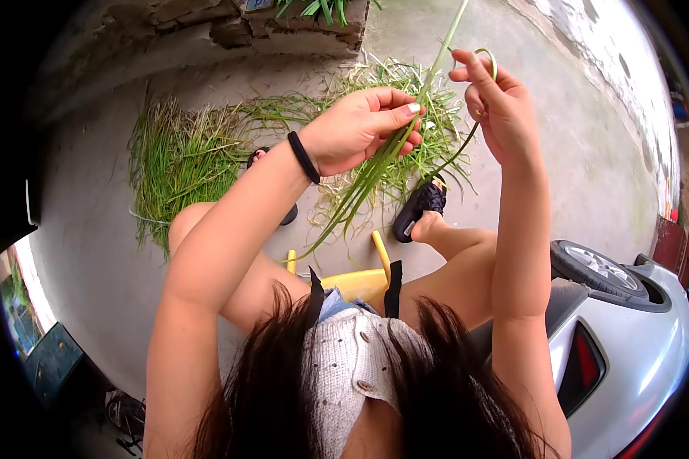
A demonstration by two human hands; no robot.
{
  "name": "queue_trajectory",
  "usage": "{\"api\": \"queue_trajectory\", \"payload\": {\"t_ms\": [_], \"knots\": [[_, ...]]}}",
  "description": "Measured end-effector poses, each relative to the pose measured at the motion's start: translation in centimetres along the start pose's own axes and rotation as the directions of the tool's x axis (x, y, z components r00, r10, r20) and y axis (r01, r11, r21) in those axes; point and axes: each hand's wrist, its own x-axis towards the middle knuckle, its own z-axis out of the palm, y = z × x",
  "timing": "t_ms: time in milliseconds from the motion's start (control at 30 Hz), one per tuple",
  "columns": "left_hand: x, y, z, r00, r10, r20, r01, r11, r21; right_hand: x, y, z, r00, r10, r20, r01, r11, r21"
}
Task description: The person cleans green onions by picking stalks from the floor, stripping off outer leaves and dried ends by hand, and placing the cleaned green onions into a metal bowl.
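My left hand (364,126), with a black band at the wrist, is closed round a bunch of long green stalks (375,170). Their pale upper ends point up and to the right, and the leafy ends hang down to the left. To the right, my right hand (497,99) pinches a single green strand (467,143) that loops over the fingers and trails down. Below both hands, loose cut greens and pale scraps (360,83) are scattered on the ground. A thick pile of green stalks (184,157) lies to the left.
A yellow stool (356,285) is between my legs, with black sandals (423,206) on my feet. A silver car-like object with a wheel (601,269) stands at the right. A worn ledge (283,38) runs along the top, and a dark green box (53,363) sits lower left.
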Motion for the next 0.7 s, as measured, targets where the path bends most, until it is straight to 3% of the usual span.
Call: {"api": "queue_trajectory", "payload": {"t_ms": [133,167,367,567,700], "knots": [[0.0,0.1,0.0,0.999,0.044,-0.025,-0.042,0.996,0.074,-1.4,-0.2,2.3,0.979,0.164,0.117,-0.122,0.944,-0.307],[0.2,-0.1,-0.4,0.999,0.052,-0.018,-0.050,0.997,0.059,-1.4,0.2,2.3,0.974,0.179,0.136,-0.140,0.957,-0.255],[0.4,-0.4,0.0,0.964,0.226,-0.139,-0.191,0.955,0.227,-1.3,0.7,2.5,0.989,0.139,0.041,-0.101,0.862,-0.497],[0.4,-0.3,0.5,0.931,0.317,-0.180,-0.262,0.925,0.276,-1.3,0.6,2.5,0.990,0.119,0.077,-0.071,0.887,-0.456],[0.1,0.3,0.6,0.937,0.330,-0.117,-0.284,0.912,0.296,-1.3,0.1,1.4,0.954,0.182,0.238,-0.166,0.982,-0.089]]}}
